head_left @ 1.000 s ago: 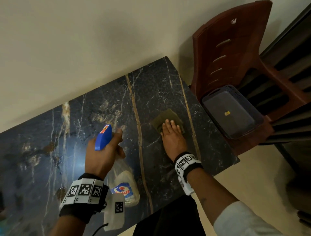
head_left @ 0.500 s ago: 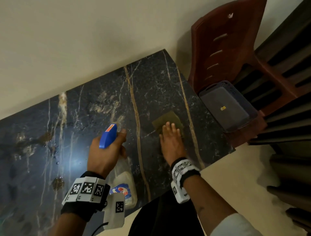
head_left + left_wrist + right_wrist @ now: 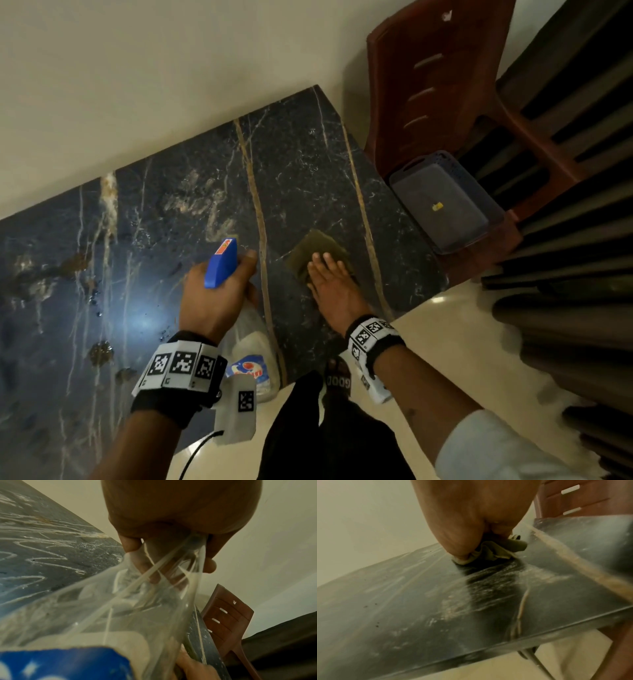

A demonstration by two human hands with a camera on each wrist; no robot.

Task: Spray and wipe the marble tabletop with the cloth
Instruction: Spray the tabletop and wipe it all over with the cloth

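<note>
We can read one word only — "GOOD", in white on the dark sandal strap (image 3: 337, 381), at six o'clock from the table.

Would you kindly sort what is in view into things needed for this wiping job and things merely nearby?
Needed: spray bottle, cloth, marble tabletop.
Nearby: brown chair, dark tray on its seat.

Hidden and cut-off parts

The right hand (image 3: 334, 284) covers the near part of the cloth (image 3: 313, 248); the marble tabletop (image 3: 144, 212) runs off the left edge; the spray bottle (image 3: 251, 356) label is unreadable.
</note>
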